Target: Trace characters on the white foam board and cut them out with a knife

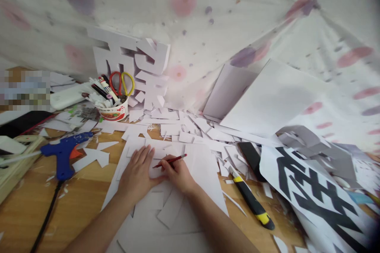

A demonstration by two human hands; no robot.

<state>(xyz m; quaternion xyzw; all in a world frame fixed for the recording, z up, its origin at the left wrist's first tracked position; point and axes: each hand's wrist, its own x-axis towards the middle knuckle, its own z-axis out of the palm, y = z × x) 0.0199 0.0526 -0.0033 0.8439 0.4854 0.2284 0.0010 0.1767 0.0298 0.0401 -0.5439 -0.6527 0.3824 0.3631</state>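
Between right-hand fingers [168, 167], red pencil [173, 160].

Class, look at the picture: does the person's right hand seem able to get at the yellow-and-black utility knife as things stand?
Probably yes. The utility knife lies uncovered on the table just right of the right hand, with only paper scraps between. But that hand holds a red pencil.

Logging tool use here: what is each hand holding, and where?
Right hand grips a red pencil near its tip; left hand lies flat on white paper.
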